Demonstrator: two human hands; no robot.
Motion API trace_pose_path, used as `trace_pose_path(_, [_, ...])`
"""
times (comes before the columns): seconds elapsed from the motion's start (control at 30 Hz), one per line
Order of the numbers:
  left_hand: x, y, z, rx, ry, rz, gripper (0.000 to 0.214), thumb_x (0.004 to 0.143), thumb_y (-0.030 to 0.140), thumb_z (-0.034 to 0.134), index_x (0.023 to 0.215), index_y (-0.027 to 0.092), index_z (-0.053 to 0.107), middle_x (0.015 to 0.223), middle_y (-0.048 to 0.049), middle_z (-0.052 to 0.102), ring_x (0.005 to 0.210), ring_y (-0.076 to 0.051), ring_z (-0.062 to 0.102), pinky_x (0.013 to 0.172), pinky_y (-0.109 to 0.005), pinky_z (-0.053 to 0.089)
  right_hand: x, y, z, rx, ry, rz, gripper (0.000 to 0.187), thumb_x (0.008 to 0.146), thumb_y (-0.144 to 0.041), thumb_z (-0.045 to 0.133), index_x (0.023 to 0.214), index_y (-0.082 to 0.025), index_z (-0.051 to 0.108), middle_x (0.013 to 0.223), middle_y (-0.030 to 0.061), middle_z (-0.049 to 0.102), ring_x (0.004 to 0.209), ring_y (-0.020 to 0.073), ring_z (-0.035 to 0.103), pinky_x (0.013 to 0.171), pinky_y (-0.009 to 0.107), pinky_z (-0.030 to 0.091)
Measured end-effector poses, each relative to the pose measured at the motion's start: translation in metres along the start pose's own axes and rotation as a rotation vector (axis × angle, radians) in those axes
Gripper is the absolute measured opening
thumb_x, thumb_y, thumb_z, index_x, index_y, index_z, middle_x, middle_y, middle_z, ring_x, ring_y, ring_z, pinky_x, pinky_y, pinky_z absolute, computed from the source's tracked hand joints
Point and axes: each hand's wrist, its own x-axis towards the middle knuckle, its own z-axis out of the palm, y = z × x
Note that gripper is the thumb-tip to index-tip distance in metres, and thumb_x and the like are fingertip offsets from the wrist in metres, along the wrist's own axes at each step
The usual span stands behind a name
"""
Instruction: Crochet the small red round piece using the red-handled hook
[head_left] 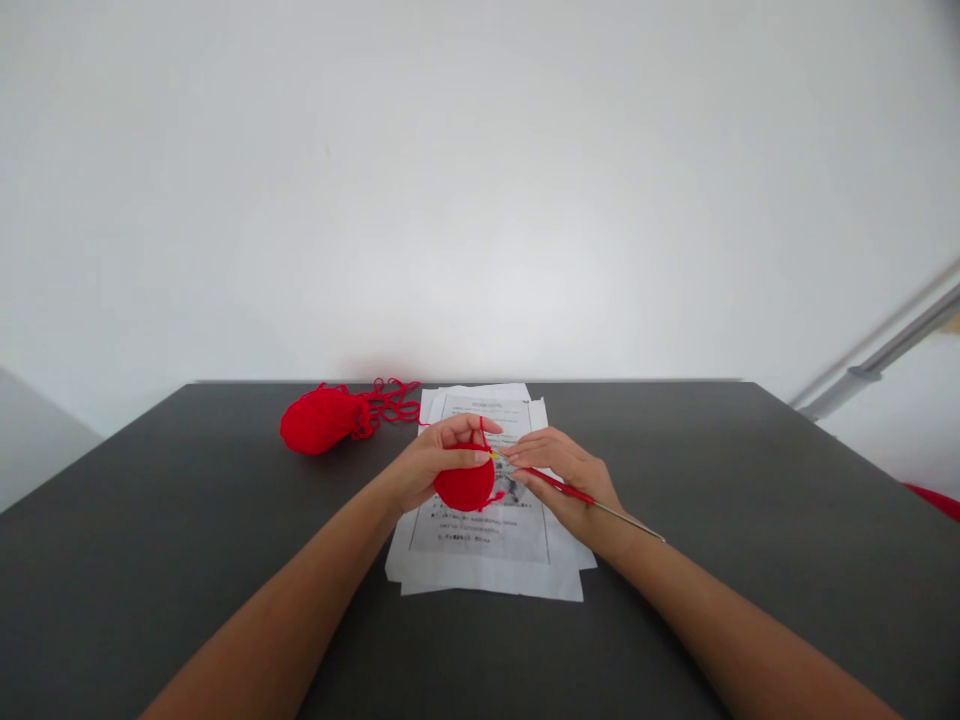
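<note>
Between thumb and fingers, my left hand [439, 455] pinches a round red crochet piece [465, 487]. A strand of red yarn [481, 432] runs over its raised fingers, and a short red tail hangs at the piece's lower right. My right hand [566, 475] grips a crochet hook [574, 492] with a red handle; its metal back end sticks out past the wrist. The hook's tip meets the upper right edge of the piece, where a small yellow thing [493, 454] shows, too small to name. Whether a loop sits on the hook I cannot tell.
A red yarn ball [319, 420] with loose tangled strands [394, 398] lies at the back left. Printed paper sheets [487, 575] lie under both hands on the dark table [262, 520]. A white wall [480, 200] stands behind, and a grey metal pole [907, 340] slants at the right.
</note>
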Motion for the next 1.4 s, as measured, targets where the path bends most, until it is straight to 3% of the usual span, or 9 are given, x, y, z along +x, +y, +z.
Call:
trace_pose_path(0.2, [0.0, 0.003, -0.006, 0.01, -0.016, -0.005, 0.032, 0.058, 0.014, 0.075, 0.089, 0.016, 0.066, 0.067, 0.0012, 0.062, 0.053, -0.008, 0.055, 0.049, -0.019, 0.037, 0.0, -0.005, 0.002, 0.098, 0.055, 0.114, 0.013, 0.084, -0.015, 0.06, 0.092, -0.022, 0.066, 0.092, 0.0066, 0.071, 0.089, 0.0186, 0.065, 0.079, 0.036, 0.055])
trace_pose_path(0.37, [0.0, 0.004, -0.007, -0.015, -0.009, -0.025, 0.03, 0.054, 0.01, 0.072, 0.083, 0.014, 0.068, 0.064, 0.0007, 0.062, 0.05, -0.007, 0.053, 0.047, -0.018, 0.035, 0.001, -0.004, -0.001, 0.064, -0.056, 0.014, 0.014, 0.084, -0.013, 0.061, 0.095, -0.02, 0.066, 0.094, 0.0084, 0.071, 0.092, 0.0196, 0.064, 0.081, 0.036, 0.054])
trace_pose_path(0.6, [0.0, 0.005, -0.009, 0.012, -0.043, -0.079, 0.03, 0.053, 0.01, 0.072, 0.083, 0.013, 0.069, 0.06, 0.0019, 0.061, 0.047, -0.006, 0.051, 0.045, -0.018, 0.032, 0.0, -0.006, -0.001, 0.132, -0.016, 0.084, 0.012, 0.082, -0.014, 0.063, 0.092, -0.02, 0.067, 0.089, 0.007, 0.071, 0.088, 0.0184, 0.064, 0.079, 0.034, 0.054])
trace_pose_path(0.8, [-0.001, 0.005, -0.013, -0.014, -0.061, -0.086, 0.028, 0.053, 0.011, 0.072, 0.081, 0.013, 0.069, 0.063, -0.0012, 0.064, 0.049, -0.008, 0.052, 0.047, -0.019, 0.034, 0.003, -0.006, -0.005, 0.16, -0.09, 0.053, 0.014, 0.083, -0.013, 0.062, 0.094, -0.021, 0.067, 0.092, 0.0076, 0.071, 0.09, 0.0192, 0.064, 0.08, 0.035, 0.054])
trace_pose_path(1.07, [-0.003, 0.007, -0.011, -0.003, -0.081, -0.097, 0.027, 0.054, 0.01, 0.071, 0.081, 0.013, 0.07, 0.061, -0.0016, 0.065, 0.049, -0.008, 0.052, 0.045, -0.018, 0.033, 0.0, -0.006, 0.002, 0.28, 0.038, 0.211, 0.007, 0.084, -0.018, 0.062, 0.087, -0.022, 0.068, 0.085, 0.0065, 0.071, 0.082, 0.019, 0.066, 0.073, 0.036, 0.055])
trace_pose_path(1.27, [-0.002, 0.006, -0.015, -0.02, -0.072, -0.096, 0.026, 0.052, 0.011, 0.071, 0.078, 0.013, 0.07, 0.059, -0.0018, 0.065, 0.046, -0.008, 0.051, 0.044, -0.018, 0.032, 0.005, -0.006, -0.005, 0.213, -0.108, 0.082, 0.011, 0.083, -0.014, 0.063, 0.091, -0.02, 0.067, 0.091, 0.0082, 0.071, 0.089, 0.0191, 0.065, 0.078, 0.036, 0.054])
trace_pose_path(1.4, [-0.002, 0.007, -0.016, 0.023, -0.082, -0.102, 0.025, 0.052, 0.011, 0.072, 0.076, 0.012, 0.07, 0.06, -0.0018, 0.064, 0.048, -0.008, 0.052, 0.045, -0.019, 0.034, 0.005, -0.004, -0.008, 0.319, -0.096, 0.173, 0.007, 0.083, -0.018, 0.064, 0.088, -0.02, 0.068, 0.088, 0.0075, 0.071, 0.084, 0.0187, 0.066, 0.075, 0.035, 0.055])
